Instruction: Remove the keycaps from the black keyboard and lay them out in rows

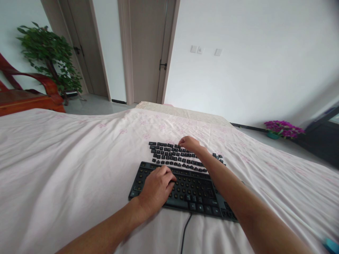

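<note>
A black keyboard (182,206) with many of its keycaps off lies on the pink-flowered sheet, its bare key posts showing. My left hand (159,181) rests over its left-middle part, fingers bent together and thumb close to the fingertips; whatever may be between them is hidden. Beyond the keyboard, loose black keycaps (166,153) are laid out in several rows. My right hand (189,143) reaches over to the far row, its fingers pinched at a keycap (179,146). The right forearm covers part of the keyboard's right side and of the rows.
A black cable (186,233) runs from the keyboard toward me. The sheet (79,169) is wrinkled. Beyond the bed stand a wooden chair (31,98), a green plant (50,53), doors (147,53) and purple flowers (284,128). Something teal (331,245) lies at lower right.
</note>
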Demonstrator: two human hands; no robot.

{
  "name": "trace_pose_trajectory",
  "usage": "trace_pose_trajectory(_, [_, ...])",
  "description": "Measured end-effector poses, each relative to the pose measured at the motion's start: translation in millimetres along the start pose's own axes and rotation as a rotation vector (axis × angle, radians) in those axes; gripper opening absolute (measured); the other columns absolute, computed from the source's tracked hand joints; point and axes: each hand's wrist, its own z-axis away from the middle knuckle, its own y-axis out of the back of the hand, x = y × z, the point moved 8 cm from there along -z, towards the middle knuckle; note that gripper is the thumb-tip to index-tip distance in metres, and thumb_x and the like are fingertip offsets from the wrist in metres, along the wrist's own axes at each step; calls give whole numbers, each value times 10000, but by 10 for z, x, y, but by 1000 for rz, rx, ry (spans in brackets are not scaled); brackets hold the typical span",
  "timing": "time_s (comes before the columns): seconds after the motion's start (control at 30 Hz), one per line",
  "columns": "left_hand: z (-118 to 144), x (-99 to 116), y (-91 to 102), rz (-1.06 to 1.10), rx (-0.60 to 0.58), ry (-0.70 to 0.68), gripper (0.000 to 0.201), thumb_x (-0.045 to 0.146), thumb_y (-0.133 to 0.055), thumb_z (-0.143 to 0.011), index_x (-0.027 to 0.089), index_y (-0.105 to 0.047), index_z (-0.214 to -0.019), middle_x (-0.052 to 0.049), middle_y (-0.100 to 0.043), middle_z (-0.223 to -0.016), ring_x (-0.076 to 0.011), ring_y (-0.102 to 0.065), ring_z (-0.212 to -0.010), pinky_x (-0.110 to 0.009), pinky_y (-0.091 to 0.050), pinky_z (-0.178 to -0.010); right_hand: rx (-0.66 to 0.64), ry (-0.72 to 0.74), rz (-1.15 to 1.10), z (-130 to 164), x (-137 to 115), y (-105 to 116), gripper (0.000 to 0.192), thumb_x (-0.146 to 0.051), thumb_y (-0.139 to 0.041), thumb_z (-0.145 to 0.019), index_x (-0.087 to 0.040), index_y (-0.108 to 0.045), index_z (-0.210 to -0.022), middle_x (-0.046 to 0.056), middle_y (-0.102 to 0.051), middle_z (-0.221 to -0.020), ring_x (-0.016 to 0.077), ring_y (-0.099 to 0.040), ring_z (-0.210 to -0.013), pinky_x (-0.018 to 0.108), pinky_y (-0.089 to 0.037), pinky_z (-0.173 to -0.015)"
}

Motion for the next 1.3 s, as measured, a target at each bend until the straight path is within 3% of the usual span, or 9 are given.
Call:
trace_pose_trajectory(0.57, [5, 7, 4, -7, 1, 3, 132, 164, -601, -858, 222, -704, -916, -24, -625, -997, -184, -579, -954, -317, -459, -881, 33, 21, -21, 95, -34, 55, 194, -308, -653, -761, -285, -765, -918, 19, -739, -922, 187, -660, -861, 238, -427, -679])
trace_pose_trajectory(0.67, [8, 8, 1, -13, 4, -3, 136, 163, -603, -855, 226, -705, -919, -25, -625, -1000, -185, -581, -954, -316, -461, -879, 76, 14, -36, 138, -63, 129, 217, -347, -598, -826, -246, -760, -929, 53, -735, -914, 204, -656, -861, 252, -431, -696])
trace_pose_trajectory(0.77, [12, 18, 6, -19, 5, -16, 145, 159, -593, -859, 224, -706, -922, -28, -626, -1006, -186, -581, -960, -316, -462, -882, 118, 21, -76, 230, -128, 274, 391, -424, -428, -945, -199, -747, -924, 82, -729, -935, 195, -649, -844, 256, -432, -719])
trace_pose_trajectory(0.87, [17, 34, 14, -16, 8, -41, 164, 147, -579, -865, 219, -705, -942, -31, -628, -1017, -183, -580, -970, -313, -459, -898, 154, 124, -159, 471, -255, 474, 547, -449, -260, -1008, -196, -736, -913, 57, -724, -947, 160, -640, -840, 231, -426, -758])
trace_pose_trajectory(0.93, [24, 32, 13, -17, 8, -49, 165, 147, -577, -867, 217, -702, -948, -31, -628, -1008, -181, -582, -971, -313, -457, -906, 195, 283, -245, 767, -383, 624, 570, -465, -252, -1009, -196, -738, -880, 44, -718, -904, 161, -634, -838, 233, -421, -780])
trace_pose_trajectory(1.03, [42, 50, 8, -38, 4, -75, 176, 144, -570, -871, 220, -695, -968, -30, -625, -1023, -176, -585, -967, -314, -458, -902, 217, 359, -372, 1300, -413, 719, 540, -454, -301, -997, -198, -728, -789, 29, -711, -843, 151, -628, -794, 236, -425, -759])
trace_pose_trajectory(1.17, [43, 150, 30, -108, -6, -109, 216, 98, -570, -850, 221, -694, -974, -34, -631, -1057, -187, -584, -993, -333, -449, -904, 190, 411, -694, 1902, -353, 581, 516, -550, -390, -951, -180, -707, -784, 39, -681, -715, 142, -596, -650, 238, -435, -619])
trace_pose_trajectory(1.3, [-29, 284, 30, -83, -66, -115, 201, 96, -581, -820, 213, -699, -933, -26, -660, -953, -194, -598, -959, -327, -445, -886, 104, 456, -928, 2144, -335, 312, 551, -660, -494, -864, -167, -697, -727, 35, -631, -603, 128, -541, -531, 239, -412, -525])
